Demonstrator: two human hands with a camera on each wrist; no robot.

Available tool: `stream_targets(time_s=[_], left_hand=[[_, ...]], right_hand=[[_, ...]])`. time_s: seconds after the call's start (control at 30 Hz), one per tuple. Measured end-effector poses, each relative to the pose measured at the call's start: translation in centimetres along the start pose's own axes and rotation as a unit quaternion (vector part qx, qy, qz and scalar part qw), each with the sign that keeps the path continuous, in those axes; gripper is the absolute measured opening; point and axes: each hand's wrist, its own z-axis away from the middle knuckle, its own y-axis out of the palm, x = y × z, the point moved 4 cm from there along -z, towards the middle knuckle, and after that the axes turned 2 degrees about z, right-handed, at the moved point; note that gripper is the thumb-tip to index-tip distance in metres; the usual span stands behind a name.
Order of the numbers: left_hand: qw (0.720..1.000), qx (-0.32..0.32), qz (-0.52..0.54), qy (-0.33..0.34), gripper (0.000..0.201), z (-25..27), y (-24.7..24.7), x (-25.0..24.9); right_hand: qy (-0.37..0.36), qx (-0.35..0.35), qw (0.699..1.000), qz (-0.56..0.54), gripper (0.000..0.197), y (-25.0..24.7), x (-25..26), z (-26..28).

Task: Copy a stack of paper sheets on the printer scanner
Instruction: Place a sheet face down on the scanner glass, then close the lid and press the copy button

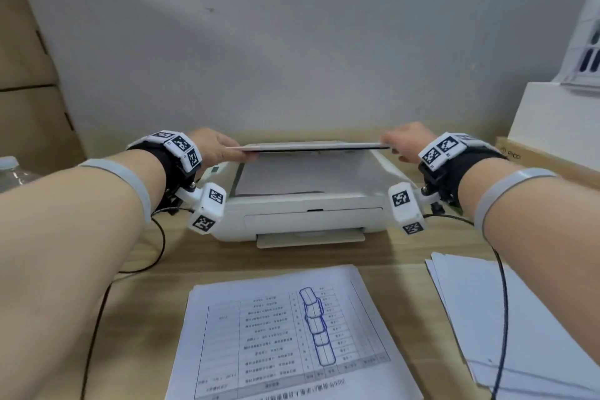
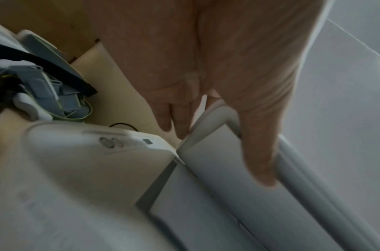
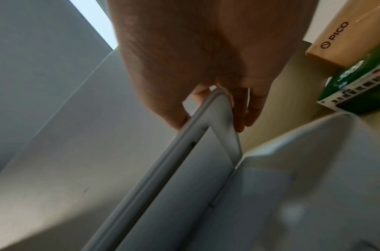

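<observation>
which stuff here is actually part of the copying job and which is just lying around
Part of the job:
white printer
its thin white scanner lid, held half open by left hand and right hand
white sheet on the scanner glass
printed stack of paper with a table
plain white paper pile

Lying about:
clear plastic bottle
brown PICO cardboard box
green carton

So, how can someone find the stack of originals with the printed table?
Start at the white printer by the wall. On the desk before it lies the printed stack; unlike the blank sheets beside it, its top page shows a table with blue pen marks.
</observation>
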Motion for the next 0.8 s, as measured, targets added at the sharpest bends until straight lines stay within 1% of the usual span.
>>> stream_targets(time_s=[0.1, 0.2, 0.27, 0.37, 0.43, 0.47, 0.53, 0.6, 0.67, 0.73, 0.8], left_hand=[[0.998, 0.015, -0.052, -0.030, 0.076, 0.9, 1.5, 1.2], [0.992, 0.060, -0.095, -0.051, 0.086, 1.5, 2.6, 1.9], [0.992, 0.070, -0.091, -0.058, 0.081, 1.7, 2.9, 2.2], [0.994, 0.023, -0.081, -0.073, 0.057, 0.7, 2.9, 3.1], [0.992, -0.017, -0.089, -0.085, 0.043, -0.2, 2.8, 3.8], [0.991, -0.033, -0.095, -0.091, 0.043, -0.7, 2.6, 4.3], [0.990, -0.044, -0.080, -0.106, 0.049, -1.2, 2.5, 5.5], [0.992, -0.029, -0.053, -0.115, 0.060, -1.3, 2.8, 6.5], [0.994, -0.021, -0.029, -0.103, 0.068, -1.5, 3.3, 7.2], [0.995, -0.041, 0.013, -0.093, 0.069, -1.9, 3.4, 7.7], [0.995, -0.061, 0.023, -0.081, 0.066, -2.1, 3.6, 7.9]], right_hand=[[0.011, 0.018, 0.995, 0.102, 0.022, 1.4, -1.1, 1.8], [0.004, 0.036, 0.984, 0.175, 0.021, 2.6, -1.3, 2.6], [-0.003, 0.060, 0.971, 0.232, 0.027, 3.5, -1.1, 2.5], [-0.020, 0.119, 0.943, 0.309, 0.033, 5.7, 0.2, 2.5], [-0.056, 0.135, 0.937, 0.318, 0.035, 7.1, 1.8, 3.1], [-0.075, 0.141, 0.935, 0.317, 0.037, 8.0, 2.5, 3.3], [-0.106, 0.149, 0.934, 0.308, 0.040, 10.0, 3.5, 3.3], [-0.126, 0.155, 0.936, 0.290, 0.042, 11.7, 4.5, 3.3], [-0.141, 0.161, 0.930, 0.298, 0.046, 13.2, 5.2, 2.9], [-0.151, 0.172, 0.921, 0.315, 0.050, 14.2, 5.9, 2.6], [-0.158, 0.180, 0.916, 0.323, 0.055, 15.1, 6.5, 2.3]])
